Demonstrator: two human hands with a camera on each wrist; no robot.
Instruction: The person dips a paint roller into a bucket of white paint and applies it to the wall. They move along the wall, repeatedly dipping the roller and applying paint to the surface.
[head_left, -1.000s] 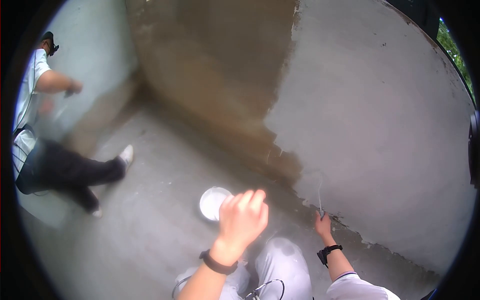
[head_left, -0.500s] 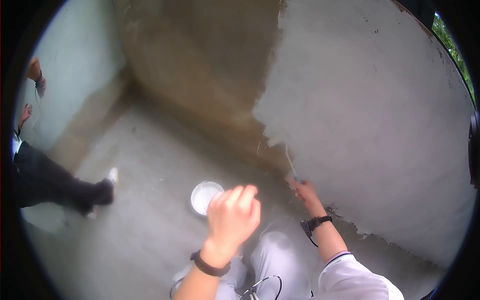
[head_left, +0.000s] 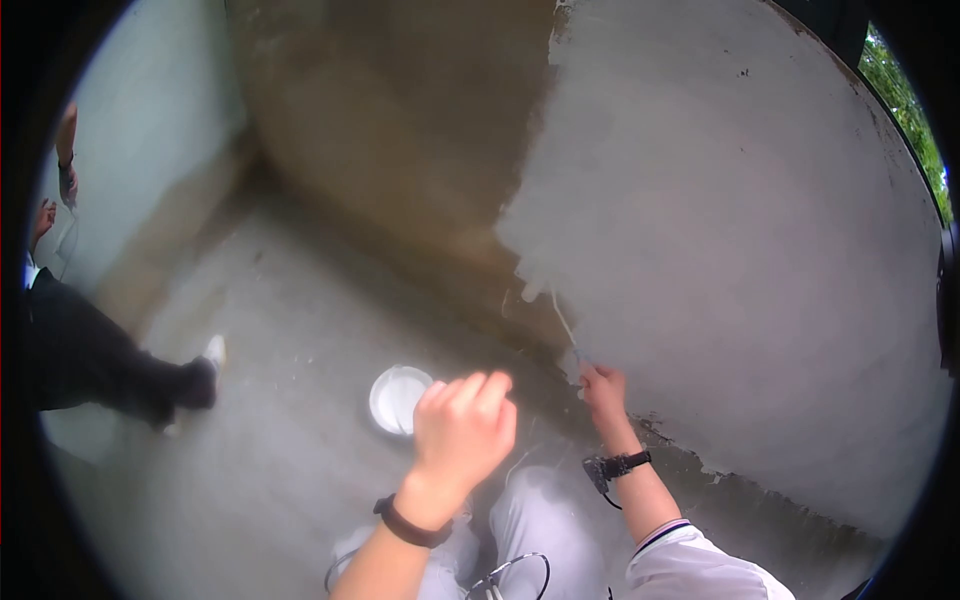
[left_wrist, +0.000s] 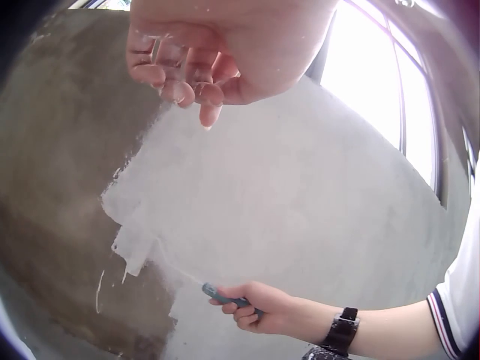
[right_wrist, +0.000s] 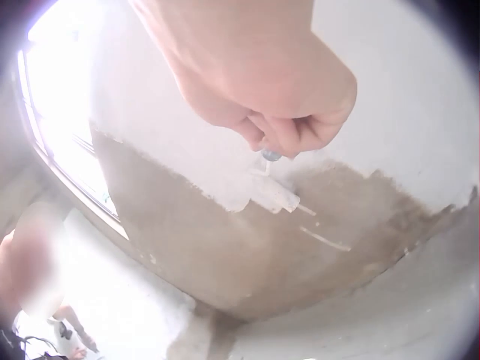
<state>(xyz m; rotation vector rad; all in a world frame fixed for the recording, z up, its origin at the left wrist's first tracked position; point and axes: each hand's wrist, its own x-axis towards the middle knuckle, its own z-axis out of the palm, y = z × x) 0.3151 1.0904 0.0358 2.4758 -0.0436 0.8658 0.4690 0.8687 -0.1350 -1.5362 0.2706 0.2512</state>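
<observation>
My right hand (head_left: 606, 395) grips the blue-grey handle (left_wrist: 225, 296) of a small paint roller, fingers wrapped round it in the left wrist view. A thin pale rod (head_left: 563, 320) runs from the handle up to the wall, at the ragged border between white paint (head_left: 720, 250) and bare brown wall (head_left: 400, 150). White on white, the roller's head is hard to pick out. My left hand (head_left: 465, 430) hangs in the air with loosely curled fingers and holds nothing; white specks dot its fingers in the left wrist view. In the head view it overlaps the edge of a white bucket (head_left: 395, 400).
The bucket stands on the grey floor (head_left: 270, 450). Another person, in dark trousers (head_left: 100, 350), is at the far left by the adjoining wall (head_left: 160, 120). My knees (head_left: 545, 520) are below my hands, with a black cable (head_left: 530, 556) over them.
My right hand has moved up and left along the wall with the roller, toward the brown part. My left hand stays loosely curled. The other person has shifted toward the left edge of view.
</observation>
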